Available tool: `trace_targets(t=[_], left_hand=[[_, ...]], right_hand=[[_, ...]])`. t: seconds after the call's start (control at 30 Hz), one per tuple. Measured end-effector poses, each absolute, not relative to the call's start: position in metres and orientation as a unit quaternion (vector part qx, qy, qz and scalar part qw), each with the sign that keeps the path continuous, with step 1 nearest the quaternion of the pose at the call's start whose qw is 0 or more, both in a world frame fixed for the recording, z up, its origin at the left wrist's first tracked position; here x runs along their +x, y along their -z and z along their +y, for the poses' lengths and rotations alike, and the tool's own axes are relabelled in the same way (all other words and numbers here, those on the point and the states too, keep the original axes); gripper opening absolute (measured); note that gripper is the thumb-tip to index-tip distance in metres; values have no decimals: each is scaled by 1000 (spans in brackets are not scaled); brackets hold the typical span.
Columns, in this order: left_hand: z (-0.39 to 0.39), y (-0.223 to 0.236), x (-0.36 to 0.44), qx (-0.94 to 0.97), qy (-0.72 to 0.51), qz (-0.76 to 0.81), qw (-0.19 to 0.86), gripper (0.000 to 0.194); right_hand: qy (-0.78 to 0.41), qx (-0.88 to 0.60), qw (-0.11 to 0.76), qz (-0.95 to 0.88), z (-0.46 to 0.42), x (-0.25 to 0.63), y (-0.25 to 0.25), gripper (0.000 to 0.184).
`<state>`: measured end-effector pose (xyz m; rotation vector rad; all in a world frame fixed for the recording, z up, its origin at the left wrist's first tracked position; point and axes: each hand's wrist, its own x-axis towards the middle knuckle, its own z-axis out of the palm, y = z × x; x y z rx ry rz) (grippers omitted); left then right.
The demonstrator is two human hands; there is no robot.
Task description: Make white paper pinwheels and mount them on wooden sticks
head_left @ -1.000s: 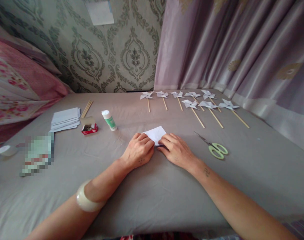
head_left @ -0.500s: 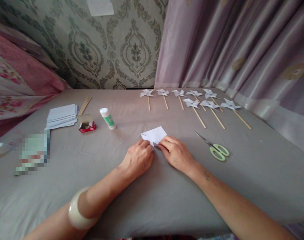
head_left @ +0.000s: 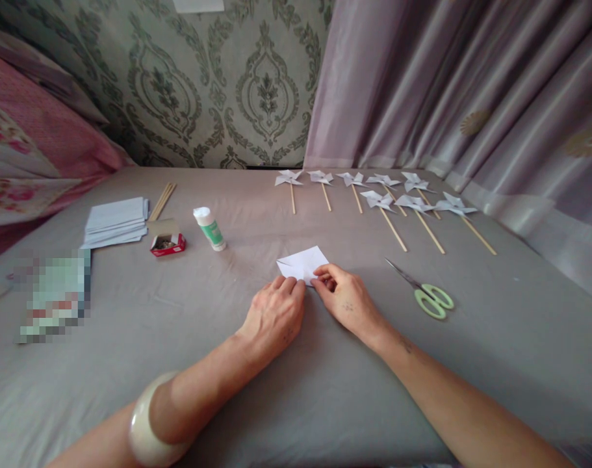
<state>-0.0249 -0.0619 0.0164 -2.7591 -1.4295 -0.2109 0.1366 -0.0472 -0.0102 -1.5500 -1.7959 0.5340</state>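
A small folded white paper (head_left: 303, 262) lies on the grey cloth (head_left: 286, 383) in front of me. My left hand (head_left: 276, 313) rests palm down with its fingertips pressed on the paper's near edge. My right hand (head_left: 347, 300) pinches the paper's near right corner between thumb and fingers. A pale bangle (head_left: 147, 426) sits on my left forearm.
Green-handled scissors (head_left: 425, 294) lie to the right. Several white paper pinwheels on wooden sticks (head_left: 378, 201) line the back. On the left are a glue stick (head_left: 208, 228), a small red box (head_left: 166, 242), a stack of white paper (head_left: 115, 221) and spare sticks (head_left: 162, 200).
Both hands have slid back toward me along the paper, so more of it shows. My right hand now pinches the near right corner. The camera has tilted slightly.
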Motion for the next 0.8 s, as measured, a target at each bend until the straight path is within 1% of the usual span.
trace_targets(t=[0.27, 0.5, 0.8], left_hand=[[-57, -14, -27, -889, 83, -451, 3, 27], [-53, -11, -28, -892, 107, -440, 5, 30], [-49, -9, -27, -888, 103, -447, -9, 33]], right_hand=[[-211, -621, 343, -673, -46, 133, 11, 14], [-245, -622, 350, -655, -44, 132, 11, 26], [-259, -629, 346, -646, -43, 132, 10, 27]])
